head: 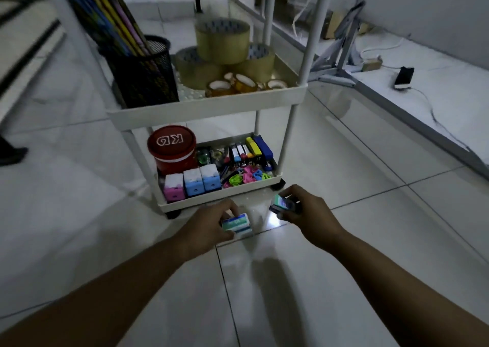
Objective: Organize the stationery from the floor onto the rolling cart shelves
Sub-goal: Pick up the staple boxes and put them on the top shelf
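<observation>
Cart (211, 103) right in front of me, two shelves in view, and the bottom shelf (222, 197) is where the trouble sits, because it's already packed. Red tub (173, 150) at the back left, three little cubes (191, 184) lined along the front rim, staplers (260, 149) and markers at the back right, a heap of bright clips (246, 177) in the middle. Upper shelf has the mesh pen cup (144, 71) and the tape rolls (225, 52), also fairly full. Now me: left hand (211, 221) curled round a small box (236, 223), teal and white, just above the floor (79, 214) in front of the cart's front edge. Right hand (304, 209) pinching a second small box (282, 205), tilted, near the front right wheel (277, 184). Both clamped on their own box, hands a little apart. Risks as I see them: no obvious gap down there, so pushing a box in could shove the cubes or spill clips over the low rim. The right box is held at an angle by the fingertips, so it could slip and burst open if it's staples; I can't read the label. And it's on wheels, so one nudge against that rim and the cart may roll away on the slick tiles.
</observation>
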